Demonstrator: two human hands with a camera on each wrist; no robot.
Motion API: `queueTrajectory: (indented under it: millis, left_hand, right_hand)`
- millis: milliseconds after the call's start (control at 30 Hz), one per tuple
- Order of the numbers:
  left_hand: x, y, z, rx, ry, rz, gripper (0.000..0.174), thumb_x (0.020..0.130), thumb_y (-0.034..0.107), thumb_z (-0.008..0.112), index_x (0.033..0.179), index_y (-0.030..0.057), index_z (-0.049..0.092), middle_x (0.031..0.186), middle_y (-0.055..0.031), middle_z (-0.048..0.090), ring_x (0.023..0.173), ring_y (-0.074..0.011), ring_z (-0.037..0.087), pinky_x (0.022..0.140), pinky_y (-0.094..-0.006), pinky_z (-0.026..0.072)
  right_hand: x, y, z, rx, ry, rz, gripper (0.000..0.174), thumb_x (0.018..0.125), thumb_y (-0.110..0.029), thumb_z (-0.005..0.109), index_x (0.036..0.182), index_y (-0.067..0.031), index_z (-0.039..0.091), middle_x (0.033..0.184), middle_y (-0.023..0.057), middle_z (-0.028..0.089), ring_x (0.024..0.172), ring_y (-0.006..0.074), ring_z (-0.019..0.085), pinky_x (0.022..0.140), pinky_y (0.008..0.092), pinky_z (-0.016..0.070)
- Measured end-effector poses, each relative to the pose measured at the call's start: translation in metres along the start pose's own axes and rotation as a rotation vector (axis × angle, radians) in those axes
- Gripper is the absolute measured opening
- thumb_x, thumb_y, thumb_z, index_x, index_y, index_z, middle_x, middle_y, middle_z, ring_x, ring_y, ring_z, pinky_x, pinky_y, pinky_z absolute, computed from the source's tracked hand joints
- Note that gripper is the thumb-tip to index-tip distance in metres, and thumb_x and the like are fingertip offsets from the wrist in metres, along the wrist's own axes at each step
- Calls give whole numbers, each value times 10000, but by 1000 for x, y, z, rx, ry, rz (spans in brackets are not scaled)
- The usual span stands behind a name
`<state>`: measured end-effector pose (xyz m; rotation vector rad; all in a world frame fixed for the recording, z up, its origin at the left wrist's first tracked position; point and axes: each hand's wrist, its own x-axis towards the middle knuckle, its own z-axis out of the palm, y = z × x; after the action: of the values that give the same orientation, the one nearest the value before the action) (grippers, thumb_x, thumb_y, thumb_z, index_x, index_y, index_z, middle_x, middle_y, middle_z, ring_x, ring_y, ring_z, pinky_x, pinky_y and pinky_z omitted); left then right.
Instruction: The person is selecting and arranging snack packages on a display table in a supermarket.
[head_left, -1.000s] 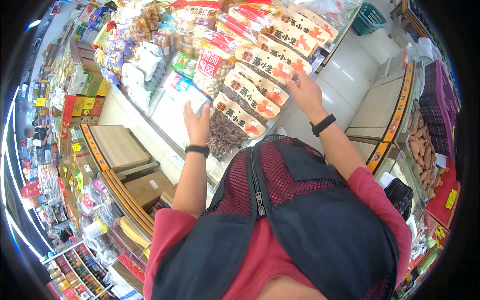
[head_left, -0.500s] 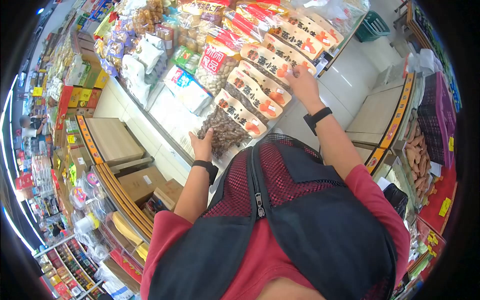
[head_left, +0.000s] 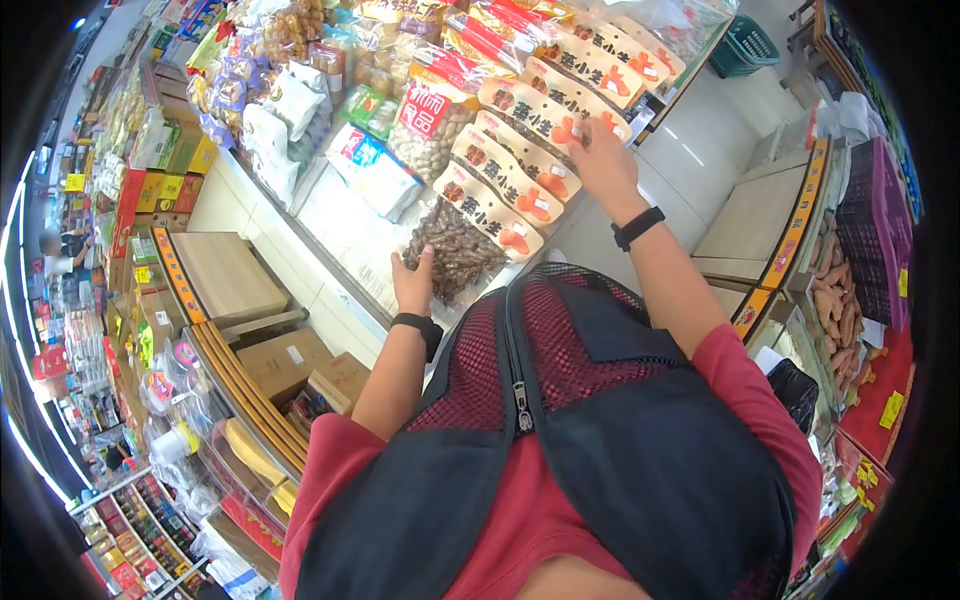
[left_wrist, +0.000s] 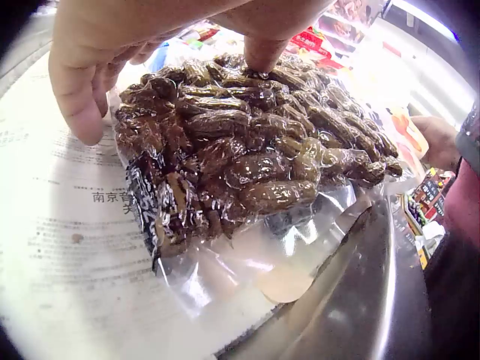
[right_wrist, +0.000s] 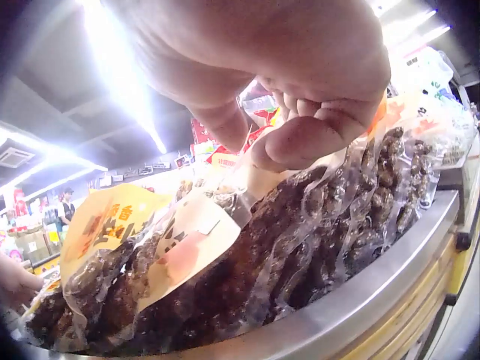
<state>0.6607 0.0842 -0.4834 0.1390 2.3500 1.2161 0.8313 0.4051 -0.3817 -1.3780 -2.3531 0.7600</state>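
A clear bag of dark peanuts [head_left: 460, 262] with a cream label lies at the near end of a row of matching bags. My left hand [head_left: 412, 284] touches its left end, thumb and fingers spread. In the left wrist view the thumb rests on the packed peanuts [left_wrist: 255, 127], while fingertips [left_wrist: 84, 124] come down beside the bag's edge. Farther along, my right hand [head_left: 606, 165] pinches the label end of another peanut bag [head_left: 545, 118] between thumb and curled fingers. The right wrist view has that hand over the bags' upper edges, beside bent labels [right_wrist: 195, 244].
Left of the row sit a large bag of pale peanuts [head_left: 430, 130] and a white-blue package [head_left: 375, 172]. A metal edge [right_wrist: 390, 266] borders the display. Cardboard boxes [head_left: 285, 368] and a wooden counter [head_left: 225, 278] stand left; a green basket [head_left: 745, 47] sits beyond.
My left hand has moved from the white-blue package down to the nearest peanut bag's left end. My right hand has stayed at the labels' right ends, shifting slightly.
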Motion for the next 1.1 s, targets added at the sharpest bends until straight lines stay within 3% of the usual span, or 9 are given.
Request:
queueTrajectory:
  millis: [100, 200, 267, 333, 500, 667, 767, 933, 1100]
  left_hand:
    - [-9, 5, 1, -54, 22, -9, 936, 832, 409, 713, 1416, -161, 255, 1419, -320, 382, 1335, -369, 387, 1105, -385, 301]
    - [-22, 13, -2, -233, -101, 47, 844, 836, 362, 719, 1387, -141, 324, 1342, -299, 472, 1247, -353, 478, 1065, -386, 351]
    - [-19, -5, 4, -123, -51, 50, 771, 836, 319, 723, 1359, -123, 367, 1292, -277, 515, 1187, -337, 519, 1030, -383, 384]
    - [-19, -11, 6, -13, -4, 53, 700, 836, 276, 728, 1330, -106, 410, 1242, -255, 559, 1127, -321, 561, 994, -380, 416]
    - [-18, 6, 12, -210, -106, 65, 621, 825, 266, 732, 1256, -100, 476, 1194, -253, 584, 1069, -334, 591, 940, -394, 453]
    - [-13, 8, 13, -63, -34, 106, 669, 804, 307, 744, 1256, -109, 479, 1206, -274, 584, 1103, -352, 586, 950, -397, 448]
    - [-20, 14, 10, -136, -96, 89, 666, 802, 304, 745, 1254, -108, 480, 1192, -277, 592, 1102, -351, 589, 953, -397, 446]
    - [-23, 15, 6, -80, -108, 123, 662, 799, 283, 745, 1263, -102, 473, 1196, -267, 594, 1114, -345, 586, 958, -396, 443]
    - [-26, 8, 0, -92, -153, 130, 687, 804, 232, 740, 1326, -80, 420, 1248, -250, 567, 1156, -328, 558, 983, -384, 429]
  right_hand:
    - [9, -4, -11, -100, -50, -44, 453, 884, -382, 588, 1247, -120, 518, 1017, 136, 695, 958, 353, 656, 794, 445, 519]
    - [19, -7, -15, -112, -152, 5, 405, 890, -399, 577, 1151, -90, 557, 981, 155, 691, 954, 354, 652, 792, 455, 511]
    - [29, 0, -16, -150, -255, 14, 367, 895, -432, 565, 1015, -86, 585, 924, 158, 684, 911, 344, 652, 757, 462, 499]
    - [28, 4, -19, -138, -276, -5, 359, 897, -438, 559, 956, -84, 581, 893, 154, 679, 886, 340, 650, 737, 462, 492]
    - [22, -2, -24, -131, -210, -2, 328, 913, -407, 539, 863, -83, 552, 821, 136, 669, 816, 343, 646, 699, 466, 480]
    - [30, 4, -23, -231, -157, -56, 354, 929, -417, 507, 906, -67, 560, 838, 169, 672, 839, 356, 654, 713, 486, 486]
    - [23, -3, -30, -250, -279, -34, 395, 932, -426, 491, 998, -44, 566, 888, 173, 683, 874, 360, 657, 750, 481, 499]
    - [9, 2, -42, -136, -82, -66, 443, 905, -464, 530, 1085, -64, 597, 917, 151, 687, 866, 345, 658, 737, 468, 498]
    - [13, 31, -53, 16, 189, 123, 439, 870, -462, 611, 1033, -55, 628, 807, 116, 664, 794, 289, 650, 711, 411, 495]
